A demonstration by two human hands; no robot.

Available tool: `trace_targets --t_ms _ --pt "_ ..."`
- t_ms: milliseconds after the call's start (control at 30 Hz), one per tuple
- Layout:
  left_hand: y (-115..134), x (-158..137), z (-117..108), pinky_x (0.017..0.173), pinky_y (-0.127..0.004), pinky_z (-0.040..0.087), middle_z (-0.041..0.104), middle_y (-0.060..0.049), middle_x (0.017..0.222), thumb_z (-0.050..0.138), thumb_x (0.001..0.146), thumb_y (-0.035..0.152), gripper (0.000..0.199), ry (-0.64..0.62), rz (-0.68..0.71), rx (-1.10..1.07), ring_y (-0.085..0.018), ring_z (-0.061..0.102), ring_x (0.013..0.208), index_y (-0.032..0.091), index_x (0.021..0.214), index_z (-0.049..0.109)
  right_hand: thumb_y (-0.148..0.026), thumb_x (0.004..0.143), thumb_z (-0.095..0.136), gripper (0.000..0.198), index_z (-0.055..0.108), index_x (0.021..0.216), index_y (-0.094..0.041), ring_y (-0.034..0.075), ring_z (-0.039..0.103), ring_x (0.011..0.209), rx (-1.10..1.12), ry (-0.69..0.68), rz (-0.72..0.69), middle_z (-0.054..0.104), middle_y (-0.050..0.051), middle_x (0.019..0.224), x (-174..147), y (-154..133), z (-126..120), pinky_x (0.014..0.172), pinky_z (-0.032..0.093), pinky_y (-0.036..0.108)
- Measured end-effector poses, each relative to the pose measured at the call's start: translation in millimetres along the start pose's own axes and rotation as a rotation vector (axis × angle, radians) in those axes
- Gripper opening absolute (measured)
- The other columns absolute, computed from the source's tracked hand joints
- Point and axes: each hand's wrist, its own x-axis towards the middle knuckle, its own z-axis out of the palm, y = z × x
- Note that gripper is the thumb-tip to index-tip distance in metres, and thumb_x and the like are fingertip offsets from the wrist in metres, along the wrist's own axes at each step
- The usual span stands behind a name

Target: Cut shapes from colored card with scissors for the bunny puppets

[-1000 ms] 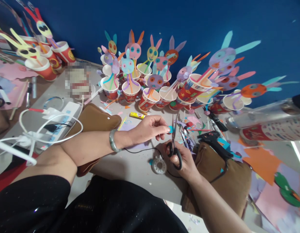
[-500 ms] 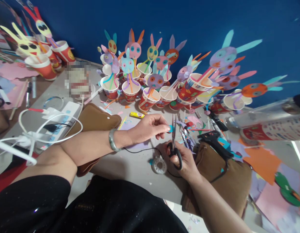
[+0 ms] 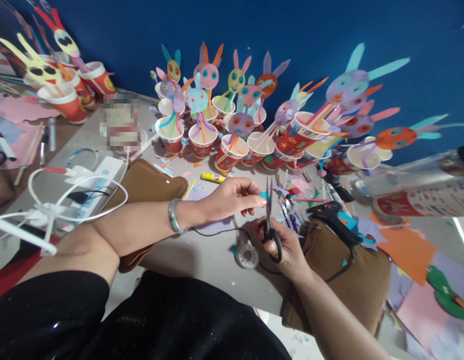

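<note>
Between the thumb and fingertips of my left hand (image 3: 234, 196) is a small piece of blue paper (image 3: 264, 195). My right hand (image 3: 288, 245) grips a pair of scissors (image 3: 269, 220) by its black handles, blades pointing away from me and slightly parted. The blue paper sits right at the blades; whether they touch its edge I cannot tell. Below the hands a white tape roll (image 3: 248, 255) lies on the grey table (image 3: 212, 272). A yellow glue stick (image 3: 212, 177) rests beyond my left hand.
Paper cups (image 3: 232, 153) with paper rabbit heads crowd the back along the blue wall. A black glue gun (image 3: 331, 220) lies on a brown cushion (image 3: 348, 272) at the right, near a clear cylinder (image 3: 408, 187). A power strip (image 3: 98, 187) with white cables stands left.
The blue paper has shifted slightly between my left fingertips and looks a little tilted. Both hands and the scissors stay almost where they were.
</note>
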Motion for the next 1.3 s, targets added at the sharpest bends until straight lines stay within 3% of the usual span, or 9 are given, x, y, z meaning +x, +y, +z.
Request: trace_targets --t_ms 1300 --pt "3.4 0.7 -1.1 0.053 -0.018 0.044 0.058 0.003 0.058 0.066 0.081 0.025 0.016 0.007 0.033 0.018 -0.005 0.055 0.053 0.013 0.074 0.059 -0.080 0.076 0.058 0.061 0.054 0.064 -0.020 0.016 0.049 0.063 -0.016 -0.003 0.007 0.055 0.002 0.067 -0.9 -2.3 -0.5 0.062 0.040 0.031"
